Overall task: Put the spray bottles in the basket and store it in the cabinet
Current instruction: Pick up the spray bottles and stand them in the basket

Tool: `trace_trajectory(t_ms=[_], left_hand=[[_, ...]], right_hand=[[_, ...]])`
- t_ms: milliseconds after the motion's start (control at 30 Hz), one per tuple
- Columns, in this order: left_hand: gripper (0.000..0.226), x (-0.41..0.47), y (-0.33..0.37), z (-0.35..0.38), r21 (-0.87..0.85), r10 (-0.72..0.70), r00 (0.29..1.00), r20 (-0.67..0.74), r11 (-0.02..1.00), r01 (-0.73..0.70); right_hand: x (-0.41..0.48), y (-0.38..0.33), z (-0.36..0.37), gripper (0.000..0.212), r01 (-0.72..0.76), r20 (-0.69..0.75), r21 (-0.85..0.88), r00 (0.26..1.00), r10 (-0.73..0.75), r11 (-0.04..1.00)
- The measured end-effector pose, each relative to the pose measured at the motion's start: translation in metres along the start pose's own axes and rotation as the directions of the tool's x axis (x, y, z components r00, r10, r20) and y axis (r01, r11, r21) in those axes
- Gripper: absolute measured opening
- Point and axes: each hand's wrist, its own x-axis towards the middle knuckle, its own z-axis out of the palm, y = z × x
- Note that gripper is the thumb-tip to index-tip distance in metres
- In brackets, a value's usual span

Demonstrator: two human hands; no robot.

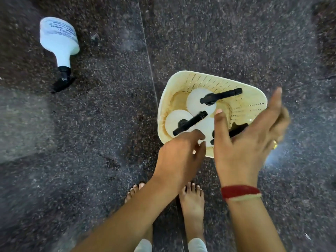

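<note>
A cream plastic basket (214,80) stands on the dark speckled floor, right of centre. Three white spray bottles with black trigger heads stand upright in it: one at the back (196,102), one at the left (175,120), and a third (207,128) partly hidden by my hands. Another white spray bottle (59,40) lies on its side on the floor at far left, nozzle toward me. My left hand (179,155) hovers at the basket's near rim, fingers loose, holding nothing. My right hand (243,142) is spread above the basket's near right side, blurred, with nothing in it.
My bare feet (191,199) stand just in front of the basket. A thin seam (147,51) runs across the stone floor from the top to the basket's left. A pale patch of light lies at the left edge.
</note>
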Motion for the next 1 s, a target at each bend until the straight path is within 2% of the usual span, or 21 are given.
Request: trace_trajectory(t_ms=[100, 200, 267, 333, 400, 433, 500, 600, 700, 767, 867, 1000], left_hand=[[0.016, 0.002, -0.013, -0.038, -0.002, 0.095, 0.976, -0.198, 0.995, -0.098], [0.012, 0.027, -0.055, -0.076, 0.026, 0.049, 0.930, -0.365, 0.999, -0.042], [0.012, 0.045, -0.099, -0.096, 0.019, -0.093, 0.906, -0.413, 0.994, 0.111], [0.032, 0.060, -0.147, -0.112, 0.051, -0.243, 0.865, -0.439, 0.954, 0.294], [0.051, 0.077, -0.193, -0.133, 0.150, -0.385, 0.784, -0.487, 0.847, 0.510], [0.061, 0.086, -0.214, -0.144, 0.194, -0.446, 0.746, -0.495, 0.780, 0.595], [0.082, 0.102, -0.249, -0.160, 0.281, -0.547, 0.719, -0.428, 0.676, 0.681], [0.099, 0.118, -0.288, -0.170, 0.371, -0.613, 0.730, -0.302, 0.631, 0.682], [0.092, 0.122, -0.302, -0.165, 0.399, -0.563, 0.779, -0.274, 0.670, 0.625], [0.082, 0.120, -0.303, -0.156, 0.413, -0.478, 0.819, -0.318, 0.708, 0.573], [0.064, 0.115, -0.291, -0.150, 0.442, -0.326, 0.851, -0.412, 0.745, 0.499], [0.037, 0.113, -0.255, -0.167, 0.419, -0.167, 0.879, -0.447, 0.829, 0.370]], right_hand=[[-0.002, -0.036, 0.017, 0.073, 0.262, 0.045, 0.026, 0.964, -0.263, 0.965], [-0.005, -0.072, 0.053, 0.064, 0.400, 0.154, 0.071, 0.901, -0.406, 0.914], [-0.014, -0.095, 0.088, 0.062, 0.530, 0.277, 0.051, 0.807, -0.521, 0.847], [-0.032, -0.115, 0.116, 0.065, 0.616, 0.429, 0.065, 0.693, -0.579, 0.785], [-0.048, -0.129, 0.139, 0.067, 0.655, 0.521, 0.104, 0.605, -0.602, 0.748], [-0.053, -0.134, 0.149, 0.067, 0.668, 0.541, 0.120, 0.576, -0.613, 0.734], [-0.056, -0.140, 0.166, 0.068, 0.680, 0.541, 0.145, 0.554, -0.633, 0.719], [-0.056, -0.140, 0.183, 0.069, 0.634, 0.538, 0.181, 0.577, -0.615, 0.752], [-0.056, -0.128, 0.189, 0.068, 0.577, 0.532, 0.199, 0.615, -0.582, 0.792], [-0.057, -0.116, 0.190, 0.067, 0.527, 0.552, 0.213, 0.630, -0.546, 0.823], [-0.062, -0.103, 0.183, 0.065, 0.492, 0.601, 0.206, 0.618, -0.506, 0.846], [-0.069, -0.108, 0.163, 0.064, 0.460, 0.627, 0.210, 0.614, -0.479, 0.863]])
